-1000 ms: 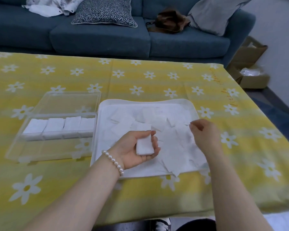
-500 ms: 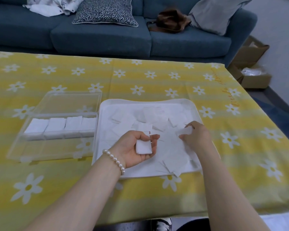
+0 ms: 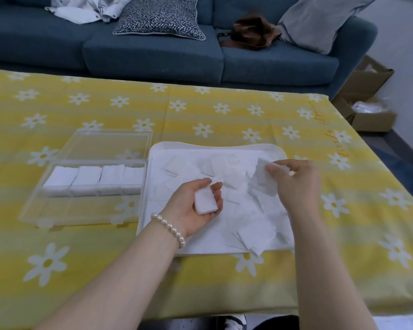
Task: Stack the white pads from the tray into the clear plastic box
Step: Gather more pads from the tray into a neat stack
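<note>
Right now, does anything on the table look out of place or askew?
Mostly no. The loose white pads lie jumbled in the tray, and one sticks out past its near edge onto the tablecloth. The four stacks in the clear box sit in a neat row. Nothing looks damaged.

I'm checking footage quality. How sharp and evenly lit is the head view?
Head view: soft, even light, faint shadows; loose pads wash out against the white tray; right hand and its pad slightly motion-blurred; wide-angle bends the table edges; left hand fairly sharp.
</note>
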Tool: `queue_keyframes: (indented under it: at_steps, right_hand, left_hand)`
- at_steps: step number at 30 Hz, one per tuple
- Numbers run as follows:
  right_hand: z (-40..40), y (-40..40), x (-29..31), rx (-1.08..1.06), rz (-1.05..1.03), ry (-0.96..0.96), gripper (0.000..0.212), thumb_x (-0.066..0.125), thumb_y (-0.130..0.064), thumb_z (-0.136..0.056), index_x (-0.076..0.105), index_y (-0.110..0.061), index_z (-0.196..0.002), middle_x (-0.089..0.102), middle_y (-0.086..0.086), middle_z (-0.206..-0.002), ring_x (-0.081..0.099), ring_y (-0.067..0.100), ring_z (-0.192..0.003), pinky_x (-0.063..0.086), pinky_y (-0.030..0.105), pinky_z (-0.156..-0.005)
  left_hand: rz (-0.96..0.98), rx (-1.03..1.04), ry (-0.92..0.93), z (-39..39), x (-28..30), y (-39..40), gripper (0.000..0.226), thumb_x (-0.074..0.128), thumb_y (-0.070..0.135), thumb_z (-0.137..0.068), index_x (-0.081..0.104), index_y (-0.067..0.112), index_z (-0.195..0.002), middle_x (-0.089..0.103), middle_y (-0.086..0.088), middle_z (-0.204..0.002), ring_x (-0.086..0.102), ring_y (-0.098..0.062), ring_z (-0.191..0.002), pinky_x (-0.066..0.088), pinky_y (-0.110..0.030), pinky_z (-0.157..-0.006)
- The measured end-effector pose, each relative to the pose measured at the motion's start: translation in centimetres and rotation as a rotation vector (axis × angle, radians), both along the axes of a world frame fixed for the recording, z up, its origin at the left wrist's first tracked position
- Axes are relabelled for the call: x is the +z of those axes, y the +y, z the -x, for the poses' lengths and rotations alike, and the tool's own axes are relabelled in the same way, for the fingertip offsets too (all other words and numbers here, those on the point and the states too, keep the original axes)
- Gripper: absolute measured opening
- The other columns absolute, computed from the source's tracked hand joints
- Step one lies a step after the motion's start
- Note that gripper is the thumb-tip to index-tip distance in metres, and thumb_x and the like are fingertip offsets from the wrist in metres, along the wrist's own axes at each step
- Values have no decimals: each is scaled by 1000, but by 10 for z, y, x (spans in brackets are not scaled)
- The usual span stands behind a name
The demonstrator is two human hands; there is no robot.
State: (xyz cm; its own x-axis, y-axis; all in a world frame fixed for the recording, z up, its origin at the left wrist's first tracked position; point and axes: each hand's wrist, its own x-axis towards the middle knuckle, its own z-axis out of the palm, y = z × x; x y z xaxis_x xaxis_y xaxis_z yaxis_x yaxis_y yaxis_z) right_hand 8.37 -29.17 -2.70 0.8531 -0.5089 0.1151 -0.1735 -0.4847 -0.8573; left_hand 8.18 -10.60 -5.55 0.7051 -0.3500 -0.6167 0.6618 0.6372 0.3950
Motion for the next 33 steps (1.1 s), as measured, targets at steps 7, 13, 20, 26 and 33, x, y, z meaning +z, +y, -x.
queue_keyframes:
  at_steps: [7,13,20,26,33]
  right_hand:
    - [10,46,9,141,-546,67,8,61,-14,-88,62,-11,-81,58,5,-57,48,10,-36,36,18,-39]
    - [18,81,10,252,-1068,178,14,51,-4,-89,58,2,-98,67,15,-75,58,17,-50,43,23,-44]
    - [27,106,4,78,-1040,202,6,70,-13,-79,68,-16,-84,69,-4,-84,60,10,-72,37,23,-64]
    - [28,121,3,-48,-998,57,13,74,-6,-76,61,-9,-75,64,-10,-56,61,-1,-54,46,9,-53]
    - [29,124,7,-14,-741,-42,13,74,-14,-77,64,-11,-68,66,-5,-66,62,0,-60,45,11,-57]
  left_hand:
    - [45,84,-78,-3,5,2,13,52,21,-95,55,13,-85,66,-4,-64,57,-15,-51,53,-24,-54]
    - [66,128,-163,-5,10,5,41,47,56,-89,55,16,-89,63,-6,-69,56,-19,-55,52,-25,-53]
    - [173,157,-175,-8,11,9,93,46,80,-60,56,10,-121,68,-11,-93,69,-24,-81,58,-33,-74]
    - [154,163,-277,-6,10,8,88,44,84,-53,66,10,-98,73,-8,-95,70,-21,-93,53,-37,-88]
    - [171,145,-290,-6,12,11,84,57,75,-46,57,11,-100,69,-6,-76,71,-22,-87,54,-40,-86]
